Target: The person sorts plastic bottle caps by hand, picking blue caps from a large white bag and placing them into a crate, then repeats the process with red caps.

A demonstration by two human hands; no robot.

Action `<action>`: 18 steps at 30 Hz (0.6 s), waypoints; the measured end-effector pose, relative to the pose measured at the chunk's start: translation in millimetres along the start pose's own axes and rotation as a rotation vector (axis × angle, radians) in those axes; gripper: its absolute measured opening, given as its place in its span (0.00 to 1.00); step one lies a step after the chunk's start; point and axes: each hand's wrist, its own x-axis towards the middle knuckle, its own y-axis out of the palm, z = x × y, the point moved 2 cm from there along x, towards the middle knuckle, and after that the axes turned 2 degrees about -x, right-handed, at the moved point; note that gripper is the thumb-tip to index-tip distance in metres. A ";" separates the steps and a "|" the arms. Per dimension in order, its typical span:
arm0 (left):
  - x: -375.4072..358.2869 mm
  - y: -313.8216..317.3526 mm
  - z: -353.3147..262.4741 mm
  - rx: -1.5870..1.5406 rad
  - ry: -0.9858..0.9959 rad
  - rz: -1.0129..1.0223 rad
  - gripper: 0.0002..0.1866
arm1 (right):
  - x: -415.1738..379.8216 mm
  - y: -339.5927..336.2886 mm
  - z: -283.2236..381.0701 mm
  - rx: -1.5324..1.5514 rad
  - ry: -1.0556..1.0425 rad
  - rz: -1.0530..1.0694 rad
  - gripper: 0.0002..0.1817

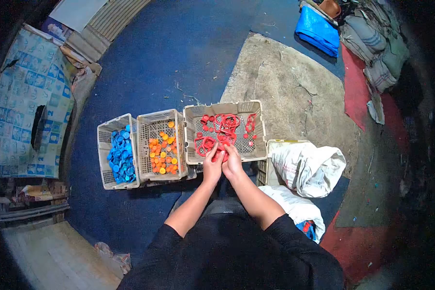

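Over the near edge of a white plastic crate [262, 129], my left hand [212, 168] and my right hand [233, 163] come together. Between their closed fingers is a red plastic piece [222, 155], partly covered, so its exact shape is hard to make out. Beyond the fingers, red ring-like plastic parts [226, 123] and small red caps lie on the crate's mesh floor. More red looped parts [205, 145] sit just left of my fingertips.
Left of the red parts, one crate [180, 123] holds orange and yellow caps [163, 153], and another [101, 145] holds blue caps [122, 157]. White sacks [307, 169] stand close on the right. A folded blue tarp [317, 30] and stuffed sacks [372, 43] lie at the far right.
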 end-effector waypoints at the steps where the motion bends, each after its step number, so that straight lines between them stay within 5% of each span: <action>1: 4.4 1.7 1.1 -0.024 -0.036 0.006 0.25 | 3.1 -0.3 1.2 0.010 0.000 0.010 0.11; 10: 38.0 3.8 -6.4 -0.762 -0.326 -0.026 0.26 | 16.9 28.3 29.2 0.046 0.079 0.073 0.13; 15: 57.9 -18.3 -20.8 -0.957 -0.494 -0.113 0.40 | -5.2 72.4 46.9 -0.132 0.157 0.006 0.21; 16: 60.0 -27.5 -12.5 -1.021 -0.473 -0.005 0.50 | -23.1 85.2 54.9 -0.216 0.218 -0.038 0.24; 18: 63.0 -44.1 5.6 -1.018 -0.544 0.021 0.49 | -19.4 66.0 52.1 -0.270 0.187 -0.021 0.24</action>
